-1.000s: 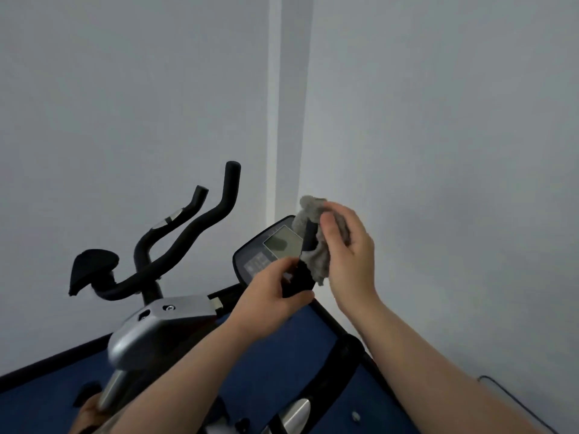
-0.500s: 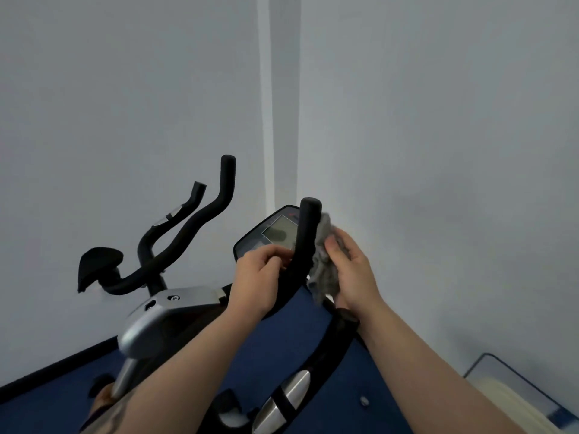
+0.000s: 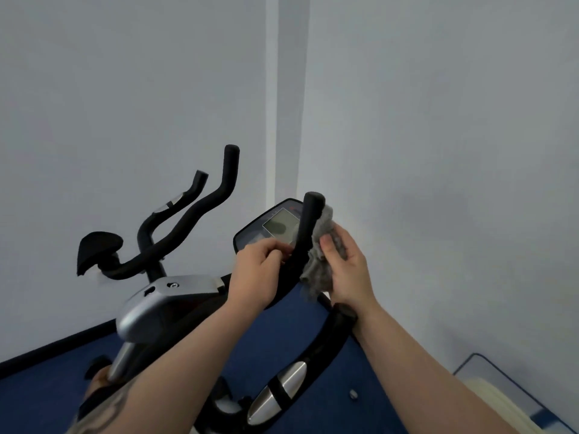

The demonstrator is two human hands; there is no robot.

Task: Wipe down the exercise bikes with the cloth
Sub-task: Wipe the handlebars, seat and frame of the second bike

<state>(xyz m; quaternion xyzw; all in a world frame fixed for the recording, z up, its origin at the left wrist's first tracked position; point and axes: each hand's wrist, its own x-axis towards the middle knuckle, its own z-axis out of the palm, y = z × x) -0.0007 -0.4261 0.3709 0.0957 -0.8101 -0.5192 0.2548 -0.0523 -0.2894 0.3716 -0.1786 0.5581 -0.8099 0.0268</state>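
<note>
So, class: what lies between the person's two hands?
In the head view, the black upright handlebar grip stands between the left hand and the right hand, with the grey cloth against its right side.

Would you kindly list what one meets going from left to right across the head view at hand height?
Black elbow pad → far bike's handlebars → left hand → near handlebar grip → grey cloth → right hand.

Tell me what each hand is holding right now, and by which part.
The right hand grips the bunched grey cloth around its middle, against the handlebar grip. The left hand grips that same black bar lower down, below its upright tip.
</note>
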